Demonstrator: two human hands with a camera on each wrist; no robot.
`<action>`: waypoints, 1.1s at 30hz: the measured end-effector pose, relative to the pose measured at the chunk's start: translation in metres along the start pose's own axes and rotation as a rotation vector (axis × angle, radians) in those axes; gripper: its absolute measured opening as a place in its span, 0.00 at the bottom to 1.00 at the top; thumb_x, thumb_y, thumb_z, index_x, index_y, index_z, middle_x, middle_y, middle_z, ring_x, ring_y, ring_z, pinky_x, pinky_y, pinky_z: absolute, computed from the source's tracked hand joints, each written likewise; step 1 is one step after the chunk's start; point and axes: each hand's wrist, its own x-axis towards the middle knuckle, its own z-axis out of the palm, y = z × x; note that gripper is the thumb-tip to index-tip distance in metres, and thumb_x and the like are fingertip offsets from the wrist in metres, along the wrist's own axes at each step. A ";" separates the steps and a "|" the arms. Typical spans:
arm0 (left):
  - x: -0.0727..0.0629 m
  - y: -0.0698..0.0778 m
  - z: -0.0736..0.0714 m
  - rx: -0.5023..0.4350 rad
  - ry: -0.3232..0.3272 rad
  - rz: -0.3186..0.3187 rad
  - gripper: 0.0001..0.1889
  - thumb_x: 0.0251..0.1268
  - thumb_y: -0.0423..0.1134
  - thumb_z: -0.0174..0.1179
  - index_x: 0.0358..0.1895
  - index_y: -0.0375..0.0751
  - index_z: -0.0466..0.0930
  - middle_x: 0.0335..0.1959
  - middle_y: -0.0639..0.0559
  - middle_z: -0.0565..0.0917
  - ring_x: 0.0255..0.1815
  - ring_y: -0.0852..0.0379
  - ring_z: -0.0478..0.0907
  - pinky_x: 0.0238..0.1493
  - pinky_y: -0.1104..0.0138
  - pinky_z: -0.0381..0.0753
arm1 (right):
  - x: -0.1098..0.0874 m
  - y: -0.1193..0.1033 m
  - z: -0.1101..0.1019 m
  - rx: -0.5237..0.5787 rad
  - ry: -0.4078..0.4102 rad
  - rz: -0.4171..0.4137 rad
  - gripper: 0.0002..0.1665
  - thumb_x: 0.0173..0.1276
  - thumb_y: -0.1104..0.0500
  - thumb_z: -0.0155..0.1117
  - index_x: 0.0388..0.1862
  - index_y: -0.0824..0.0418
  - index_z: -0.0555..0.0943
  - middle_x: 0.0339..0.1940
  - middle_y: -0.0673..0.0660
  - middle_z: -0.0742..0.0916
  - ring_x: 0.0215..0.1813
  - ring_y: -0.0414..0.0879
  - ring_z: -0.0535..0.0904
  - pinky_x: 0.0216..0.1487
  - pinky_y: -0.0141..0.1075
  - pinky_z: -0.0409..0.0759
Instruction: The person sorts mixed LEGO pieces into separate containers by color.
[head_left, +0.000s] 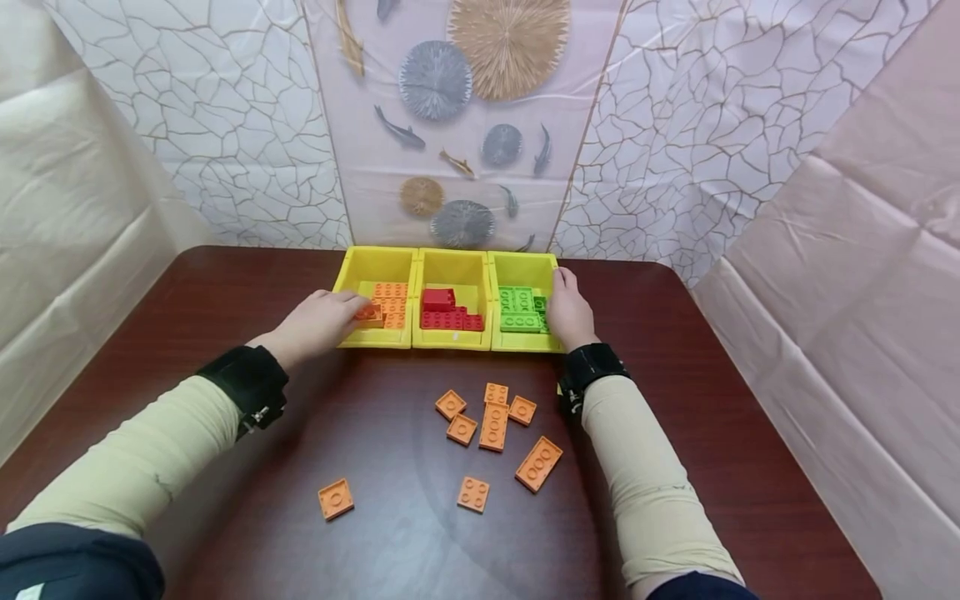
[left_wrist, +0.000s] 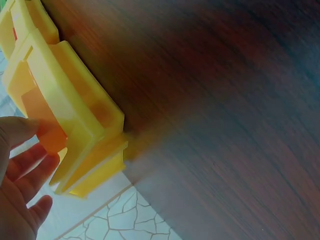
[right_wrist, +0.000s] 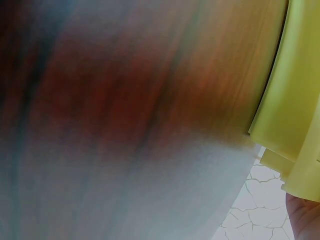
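My left hand (head_left: 318, 323) reaches over the outer side of the left yellow bin (head_left: 378, 267). Thumb and fingers pinch an orange toy brick (left_wrist: 44, 120) at the bin's inner space, near more orange bricks (head_left: 392, 300) lying in it. My right hand (head_left: 571, 313) grips the right side wall of the right yellow bin (head_left: 525, 267), which holds green bricks (head_left: 519, 310). In the right wrist view only part of that hand (right_wrist: 303, 216) shows below the bin's rim; the rest is out of frame. Red bricks (head_left: 442, 319) lie in the middle yellow bin (head_left: 453, 268).
Several loose orange bricks (head_left: 493, 427) lie grouped on the dark wooden table (head_left: 390, 533) in front of the bins. A square orange brick (head_left: 336, 499) lies apart at the left. Behind the bins hangs a patterned cloth (head_left: 457, 192) at the table's back edge.
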 end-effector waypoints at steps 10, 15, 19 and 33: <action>0.002 0.001 0.004 -0.009 -0.014 0.003 0.16 0.62 0.37 0.60 0.52 0.35 0.76 0.48 0.40 0.79 0.47 0.46 0.74 0.51 0.52 0.68 | 0.000 0.000 0.001 -0.004 -0.007 0.005 0.31 0.74 0.63 0.39 0.74 0.62 0.51 0.73 0.58 0.56 0.29 0.53 0.71 0.37 0.44 0.72; 0.002 0.003 0.004 -0.010 0.027 0.040 0.14 0.61 0.35 0.59 0.49 0.35 0.77 0.44 0.41 0.80 0.44 0.46 0.74 0.48 0.53 0.71 | -0.001 -0.001 -0.001 0.001 -0.009 0.000 0.31 0.74 0.63 0.40 0.74 0.62 0.51 0.73 0.58 0.56 0.28 0.53 0.70 0.37 0.42 0.71; 0.003 0.014 0.004 -0.025 0.088 0.120 0.13 0.60 0.33 0.59 0.49 0.33 0.78 0.43 0.42 0.80 0.43 0.46 0.75 0.48 0.54 0.73 | -0.001 -0.002 -0.002 0.016 -0.010 0.008 0.31 0.74 0.63 0.41 0.74 0.61 0.51 0.73 0.58 0.56 0.29 0.53 0.71 0.39 0.42 0.72; 0.002 0.109 0.024 -0.038 -0.075 0.536 0.15 0.61 0.37 0.60 0.52 0.43 0.78 0.50 0.49 0.79 0.53 0.53 0.74 0.54 0.59 0.71 | 0.003 0.000 0.000 0.020 -0.021 0.021 0.31 0.74 0.63 0.41 0.74 0.61 0.50 0.73 0.58 0.55 0.37 0.55 0.72 0.47 0.46 0.73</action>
